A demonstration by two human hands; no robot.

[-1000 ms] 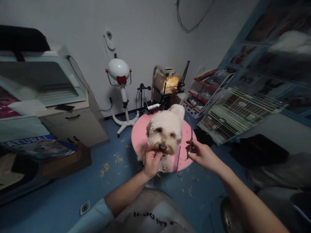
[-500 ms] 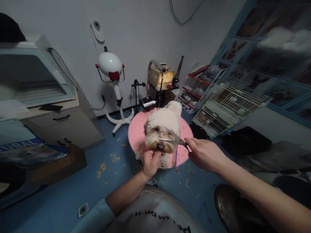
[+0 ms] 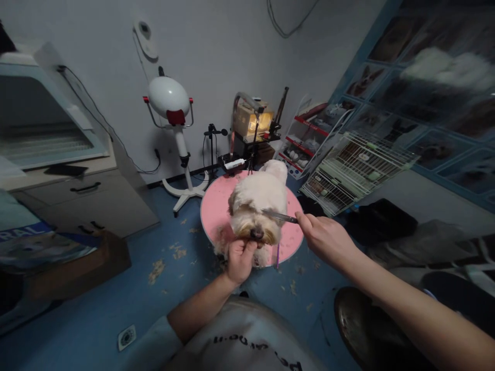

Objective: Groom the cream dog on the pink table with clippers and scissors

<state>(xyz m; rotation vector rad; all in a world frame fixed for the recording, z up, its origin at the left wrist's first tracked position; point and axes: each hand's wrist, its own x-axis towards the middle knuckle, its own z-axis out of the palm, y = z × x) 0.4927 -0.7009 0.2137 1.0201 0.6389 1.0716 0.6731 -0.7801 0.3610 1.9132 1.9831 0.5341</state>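
A cream-coloured dog [image 3: 260, 193] is on a round pink grooming table [image 3: 212, 203], its face turned toward me. Under its muzzle, my left hand [image 3: 240, 260] is closed, thumb and fingers pinching at the chin. My right hand [image 3: 324, 236] grips a pair of scissors [image 3: 281, 215] to the right of the dog's head. The blades look shut and point left, lying across the brow above the eyes. Part of the handles is hidden by my fingers. A thin purple strip [image 3: 277, 256] hangs at the table's front edge.
A white dryer on a wheeled stand [image 3: 169, 98] stands behind the table at left. Wire cages [image 3: 358, 167] and a red-edged shelf rack [image 3: 305, 136] are at right. Hair clippings [image 3: 157, 271] litter the blue floor. A dark round stool [image 3: 361, 324] is near my right arm.
The scissors have moved up from across the muzzle to the brow, and their blades have closed. My left hand stays at the chin. The view has shifted slightly.
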